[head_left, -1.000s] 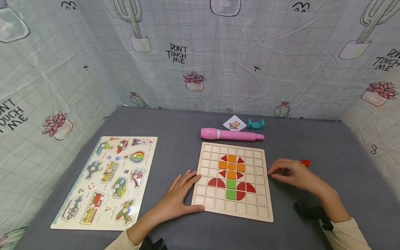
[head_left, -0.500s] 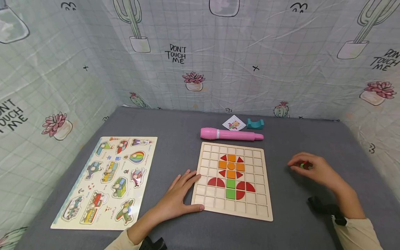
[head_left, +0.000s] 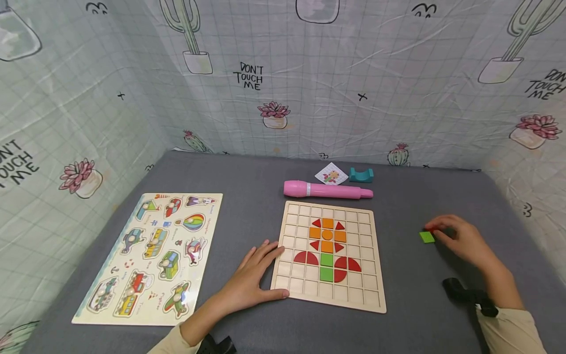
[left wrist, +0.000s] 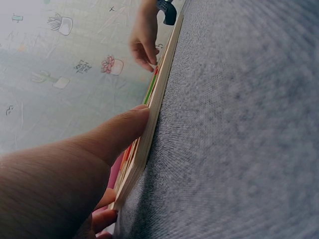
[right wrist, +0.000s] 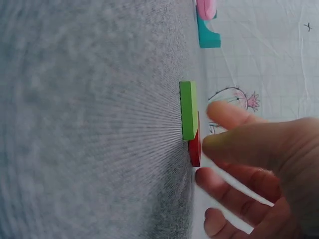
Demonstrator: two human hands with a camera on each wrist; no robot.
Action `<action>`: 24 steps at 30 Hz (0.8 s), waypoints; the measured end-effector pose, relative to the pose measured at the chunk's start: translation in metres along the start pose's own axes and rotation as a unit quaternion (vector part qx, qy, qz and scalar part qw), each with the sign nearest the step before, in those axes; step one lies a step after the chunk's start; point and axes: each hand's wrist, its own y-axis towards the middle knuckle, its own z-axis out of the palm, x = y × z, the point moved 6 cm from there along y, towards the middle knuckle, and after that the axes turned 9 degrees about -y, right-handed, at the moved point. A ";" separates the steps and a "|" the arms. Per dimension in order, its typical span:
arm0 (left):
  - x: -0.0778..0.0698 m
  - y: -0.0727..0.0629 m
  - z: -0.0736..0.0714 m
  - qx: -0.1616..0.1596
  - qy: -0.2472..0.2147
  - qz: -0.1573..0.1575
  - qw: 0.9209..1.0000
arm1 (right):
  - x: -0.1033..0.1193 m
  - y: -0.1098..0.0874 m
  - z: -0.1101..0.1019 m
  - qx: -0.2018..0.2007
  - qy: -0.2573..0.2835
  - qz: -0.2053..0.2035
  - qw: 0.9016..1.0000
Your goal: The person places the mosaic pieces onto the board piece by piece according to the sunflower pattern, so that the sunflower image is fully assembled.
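Observation:
A square wooden grid board (head_left: 305, 290) bears orange, red and green pieces laid out like a flower. My left hand (head_left: 252, 275) rests at its left side, fingers extended along the edge and thumb on the near corner, as the left wrist view shows too. Right of the board, a green square piece (head_left: 426, 237) lies on the grey table with a red piece (right wrist: 195, 149) partly hidden behind it. My right hand (head_left: 464, 241) is at these pieces. In the right wrist view its thumb (right wrist: 224, 144) and forefinger are apart, fingertips right by the red piece.
A picture puzzle board (head_left: 150, 275) with vehicles lies on the left. Behind the grid board are a pink pen-shaped tube (head_left: 331, 190), a small pattern card (head_left: 331, 174) and a teal stand (head_left: 361, 176). Patterned cloth walls (head_left: 309, 98) enclose the table.
My right hand has moved from the grid board's right edge out to the right, to the loose green and red pieces. The green square now shows uncovered. My left hand stays put.

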 end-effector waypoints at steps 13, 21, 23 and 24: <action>-0.001 0.000 0.000 0.002 -0.002 0.002 1.000 | -0.006 -0.002 0.003 0.028 -0.020 0.040 0.999; -0.001 0.000 0.000 0.002 0.002 0.000 1.000 | -0.007 -0.003 0.003 0.044 -0.015 0.066 0.997; 0.000 0.000 0.000 0.002 0.003 0.001 1.000 | -0.008 -0.002 0.003 0.047 -0.015 0.073 0.996; 0.000 0.000 0.000 0.002 0.003 0.001 1.000 | -0.008 -0.002 0.003 0.048 -0.014 0.077 0.996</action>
